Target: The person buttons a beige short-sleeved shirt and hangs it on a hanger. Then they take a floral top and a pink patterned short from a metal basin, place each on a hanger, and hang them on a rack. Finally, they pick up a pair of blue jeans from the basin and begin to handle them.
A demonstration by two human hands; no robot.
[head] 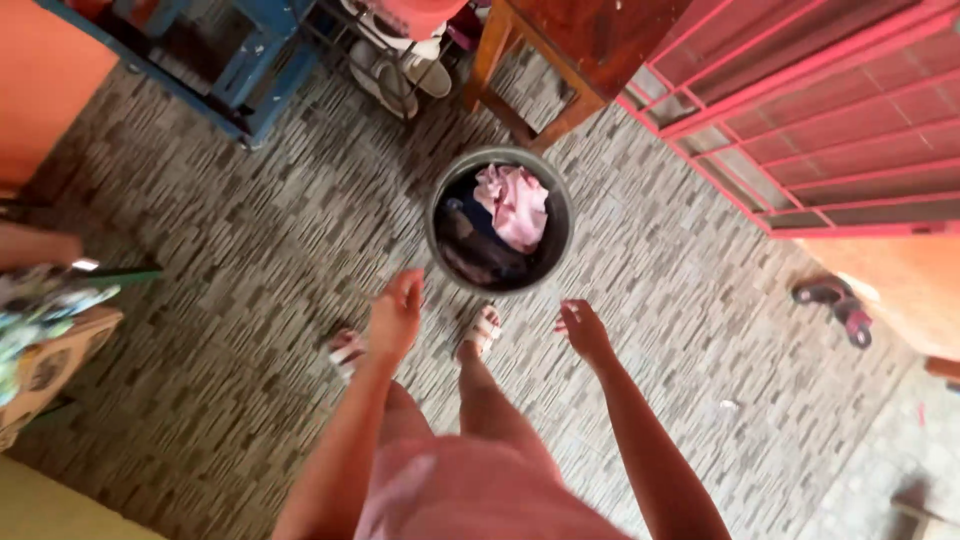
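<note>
Bucket [437, 205]: round, dark, grey-rimmed, standing on the patterned tiled floor [250, 260] just ahead of the person's feet. It is holding a crumpled pink cloth [514, 203] on top, toward its far right side, with darker clothing [470, 245] lying beneath and to the left.

Left hand [396, 318]: hanging above the floor near the bucket's near-left rim, fingers loosely spread, gripping nothing and touching nothing.

Right hand [583, 331]: hovering near the bucket's near-right rim, fingers open and slightly curled, likewise empty.

Feet: both wearing pale strapped sandals [482, 331], planted on the floor between the two hands.

Surroundings: a wooden table leg [487, 52] is standing beyond the bucket; a blue frame [262, 80] is sitting toward the floor's far-left corner; a red metal grille [820, 120] is running along the right edge; a dark sandal [838, 304] is lying well apart on the right.
</note>
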